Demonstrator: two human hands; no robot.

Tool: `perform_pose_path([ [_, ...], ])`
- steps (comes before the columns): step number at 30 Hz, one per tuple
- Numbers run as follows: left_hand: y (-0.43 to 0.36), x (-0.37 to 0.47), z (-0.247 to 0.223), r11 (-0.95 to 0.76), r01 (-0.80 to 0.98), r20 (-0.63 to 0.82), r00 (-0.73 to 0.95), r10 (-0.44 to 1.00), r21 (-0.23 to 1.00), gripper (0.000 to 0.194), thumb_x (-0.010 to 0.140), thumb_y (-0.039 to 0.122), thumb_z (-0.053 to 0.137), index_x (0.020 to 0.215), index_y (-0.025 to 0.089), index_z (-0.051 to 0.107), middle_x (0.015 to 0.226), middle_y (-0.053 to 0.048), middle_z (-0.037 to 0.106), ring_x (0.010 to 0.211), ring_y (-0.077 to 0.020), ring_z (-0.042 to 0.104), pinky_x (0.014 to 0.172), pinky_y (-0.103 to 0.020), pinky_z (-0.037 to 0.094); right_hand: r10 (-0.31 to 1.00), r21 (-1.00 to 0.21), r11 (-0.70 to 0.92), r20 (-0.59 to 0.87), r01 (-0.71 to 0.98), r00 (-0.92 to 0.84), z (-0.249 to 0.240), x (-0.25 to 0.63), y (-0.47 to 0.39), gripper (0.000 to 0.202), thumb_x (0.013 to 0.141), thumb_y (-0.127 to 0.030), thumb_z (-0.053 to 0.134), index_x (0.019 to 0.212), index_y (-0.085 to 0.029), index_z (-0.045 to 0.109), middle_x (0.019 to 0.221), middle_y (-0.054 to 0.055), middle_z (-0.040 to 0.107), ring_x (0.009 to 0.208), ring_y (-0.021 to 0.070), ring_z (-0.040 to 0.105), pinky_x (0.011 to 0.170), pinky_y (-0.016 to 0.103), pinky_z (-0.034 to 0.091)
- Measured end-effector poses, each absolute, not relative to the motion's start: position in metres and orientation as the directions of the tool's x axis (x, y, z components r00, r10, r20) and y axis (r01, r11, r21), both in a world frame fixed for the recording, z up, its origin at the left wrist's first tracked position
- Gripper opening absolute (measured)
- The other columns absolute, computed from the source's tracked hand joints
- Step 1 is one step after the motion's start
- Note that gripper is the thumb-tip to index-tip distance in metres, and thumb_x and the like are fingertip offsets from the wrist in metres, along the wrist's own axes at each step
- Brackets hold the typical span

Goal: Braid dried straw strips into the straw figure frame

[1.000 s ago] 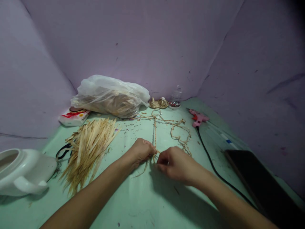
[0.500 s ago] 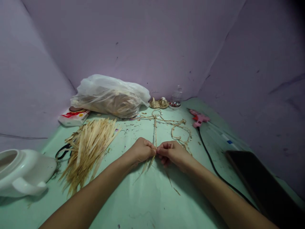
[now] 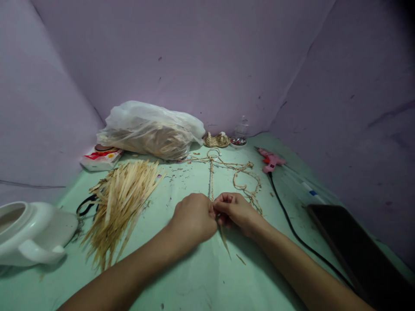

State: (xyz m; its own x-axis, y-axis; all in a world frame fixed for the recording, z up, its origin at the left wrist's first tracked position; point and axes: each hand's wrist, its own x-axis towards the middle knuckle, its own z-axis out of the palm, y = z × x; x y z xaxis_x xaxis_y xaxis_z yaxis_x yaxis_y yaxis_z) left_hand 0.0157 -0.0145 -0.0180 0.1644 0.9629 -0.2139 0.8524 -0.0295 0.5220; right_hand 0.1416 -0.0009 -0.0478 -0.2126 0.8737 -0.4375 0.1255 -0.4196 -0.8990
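Observation:
A thin twisted straw cord (image 3: 212,179) runs straight toward me from a knotted loop near the back of the table. At its near end my left hand (image 3: 193,216) is closed, knuckles up, with its fingertips mostly hidden. Beside it, touching, my right hand (image 3: 236,209) pinches the same cord end between thumb and fingers. Loose strand ends (image 3: 225,244) hang out below the hands. More of the cord (image 3: 248,172) trails off in loops to the right. A fan of dry flat straw strips (image 3: 121,207) lies left of my hands.
On the left are a white ceramic pot (image 3: 42,233) on its side and a tissue pack (image 3: 102,159). A plastic bag (image 3: 152,131), woven straw piece (image 3: 216,139) and bead dish (image 3: 238,141) stand along the wall. Right lie a pink glue gun (image 3: 271,160) and dark tablet-like slab (image 3: 356,255).
My left hand has rolled over and moved slightly right and down, its back now facing up. The loose strand ends have swung to the right. My right hand stays nearly still.

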Motion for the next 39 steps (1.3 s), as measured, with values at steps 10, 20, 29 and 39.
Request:
perform_pose_path([
  [10,-0.004,0.007,-0.013,-0.058,0.760,-0.193,0.237,0.952,0.647,0.013,0.062,0.020,0.052,0.053,0.015,0.059,0.045,0.000,0.044,0.045,-0.0095,0.038,0.047,-0.023,0.025,0.891,-0.916,-0.393,-0.401,0.080,-0.212,-0.051,0.144,0.000,0.008,0.064,-0.019,0.053,0.060,-0.015,0.048,0.045,-0.005,0.052,0.031,0.0033,0.039,0.027,0.014,0.025],
  [20,0.005,0.015,-0.033,0.561,0.142,-0.567,0.392,0.725,0.815,0.005,0.058,0.008,0.047,0.059,0.011,0.051,0.047,0.001,0.050,0.036,-0.0061,0.044,0.034,-0.017,0.030,0.897,-0.927,-0.355,-0.374,0.120,-0.236,-0.054,0.143,0.001,0.006,0.066,-0.018,0.052,0.064,-0.016,0.047,0.042,-0.007,0.047,0.030,0.0036,0.035,0.028,0.015,0.025],
  [29,0.017,0.008,-0.037,0.418,0.364,-0.518,0.245,0.819,0.833,0.009,0.058,0.013,0.049,0.050,0.014,0.046,0.035,0.003,0.041,0.029,-0.0074,0.036,0.030,-0.019,0.024,0.888,-0.943,-0.265,-0.320,0.202,-0.329,-0.052,0.147,0.004,0.010,0.072,-0.023,0.049,0.066,-0.015,0.047,0.047,-0.007,0.047,0.031,0.0035,0.037,0.031,0.016,0.029],
  [39,0.016,0.007,-0.038,0.276,0.431,-0.434,0.325,0.840,0.859,0.011,0.057,0.014,0.046,0.046,0.015,0.046,0.034,0.004,0.036,0.030,-0.0052,0.028,0.033,-0.020,0.017,0.880,-0.936,-0.228,-0.316,0.269,-0.354,-0.057,0.151,0.006,0.010,0.072,-0.021,0.047,0.063,-0.016,0.045,0.046,-0.006,0.045,0.033,0.0039,0.037,0.032,0.015,0.028],
])
